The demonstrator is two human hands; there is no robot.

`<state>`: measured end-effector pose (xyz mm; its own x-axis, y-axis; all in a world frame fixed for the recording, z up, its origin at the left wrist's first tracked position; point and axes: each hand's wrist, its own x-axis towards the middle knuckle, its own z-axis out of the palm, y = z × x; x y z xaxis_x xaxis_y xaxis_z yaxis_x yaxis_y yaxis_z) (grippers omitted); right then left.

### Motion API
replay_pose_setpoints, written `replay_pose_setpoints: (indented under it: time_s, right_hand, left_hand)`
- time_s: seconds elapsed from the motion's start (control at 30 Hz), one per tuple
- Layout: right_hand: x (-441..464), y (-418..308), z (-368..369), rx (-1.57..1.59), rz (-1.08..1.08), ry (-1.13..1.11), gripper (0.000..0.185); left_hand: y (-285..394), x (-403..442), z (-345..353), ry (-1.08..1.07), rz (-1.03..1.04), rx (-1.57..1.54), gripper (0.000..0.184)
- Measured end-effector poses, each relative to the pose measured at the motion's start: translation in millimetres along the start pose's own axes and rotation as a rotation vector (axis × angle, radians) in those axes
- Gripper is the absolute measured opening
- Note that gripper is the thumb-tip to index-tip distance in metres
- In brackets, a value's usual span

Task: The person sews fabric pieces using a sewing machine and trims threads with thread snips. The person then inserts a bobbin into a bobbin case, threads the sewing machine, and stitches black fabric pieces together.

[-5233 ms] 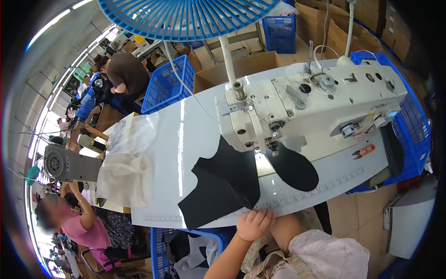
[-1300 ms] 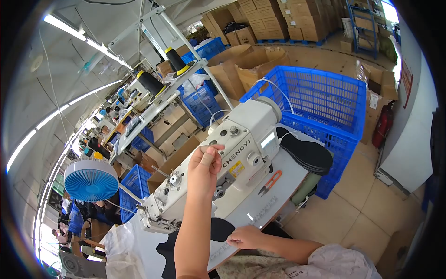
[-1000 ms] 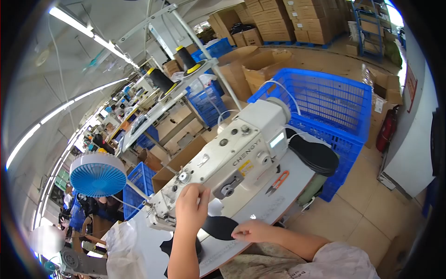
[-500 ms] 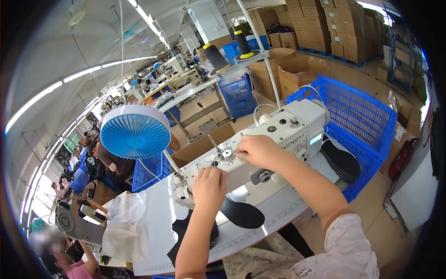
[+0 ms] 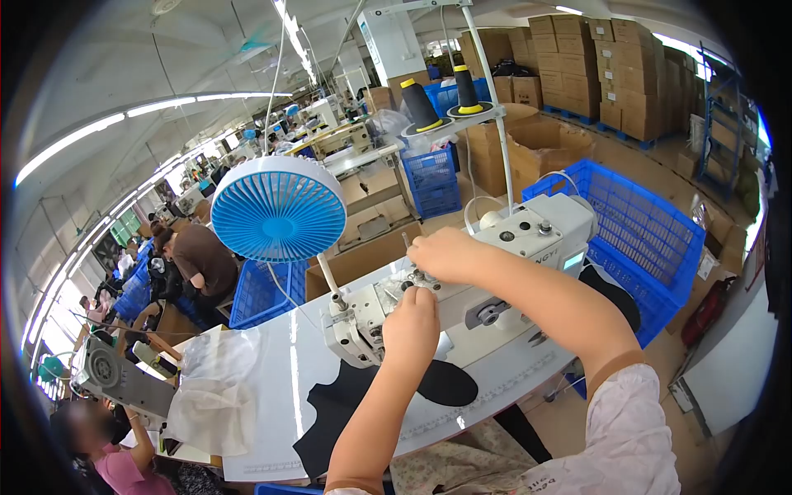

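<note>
Both hands are at the top of a white sewing machine [image 5: 573, 223]. My left hand [image 5: 412, 326] is closed, fingertips together, near the thread guides at the machine's needle end. Just beyond it, my right hand [image 5: 445, 254] pinches close to the upright metal pin on the machine's top. Whatever is between the fingers is too small to make out. Below my left hand, a black cut piece [image 5: 334, 408] lies flat on the white table [image 5: 272, 412]. A black sole-shaped piece [image 5: 450, 384] rests beside it at the front of the machine.
A blue-bladed fan [image 5: 280, 219] stands at the needle end. Two dark thread cones [image 5: 421, 106] sit on a stand behind. A large blue crate [image 5: 643, 231] is at right, near dark pieces [image 5: 615, 297]. Translucent sheeting [image 5: 219, 396] lies left; co-workers sit beyond.
The camera view has shifted. My left hand has moved right along the machine, and my right hand has moved left toward the metal pin, so the hands are closer together.
</note>
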<state>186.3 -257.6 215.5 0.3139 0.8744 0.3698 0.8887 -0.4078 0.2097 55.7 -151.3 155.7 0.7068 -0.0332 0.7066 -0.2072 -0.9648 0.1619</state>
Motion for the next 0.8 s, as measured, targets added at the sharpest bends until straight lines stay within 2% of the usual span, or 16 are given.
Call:
replay_pose_setpoints:
  time_s: [0.07, 0.23, 0.3, 0.4, 0.5, 0.6, 0.8]
  right_hand:
    - [-5, -13, -12, -0.098, -0.051, -0.061, 0.012]
    - [-27, -15, -11, -0.097, -0.031, -0.038, 0.012]
    - [-32, -7, -9, -0.105, 0.078, -0.080, 0.012]
    - [-20, 3, -3, -0.097, 0.120, -0.097, 0.013]
    - [0, -3, -2, -0.124, 0.038, -0.020, 0.013]
    - [-5, -22, -16, -0.119, -0.072, -0.050, 0.010]
    - [-32, -3, -8, -0.130, -0.024, -0.037, 0.010]
  left_hand:
    - [0, 1, -1, -0.037, 0.006, 0.060, 0.014]
    - [-1, 1, -2, -0.039, 0.000, 0.046, 0.014]
    - [-1, -1, -3, -0.046, -0.012, 0.039, 0.014]
    - [0, 0, -2, -0.004, 0.005, 0.022, 0.015]
    - [0, 0, -1, -0.002, -0.035, -0.023, 0.016]
    - [1, 0, -1, -0.014, -0.043, -0.017, 0.016]
    - [1, -1, -1, 0.000, -0.019, 0.004, 0.014]
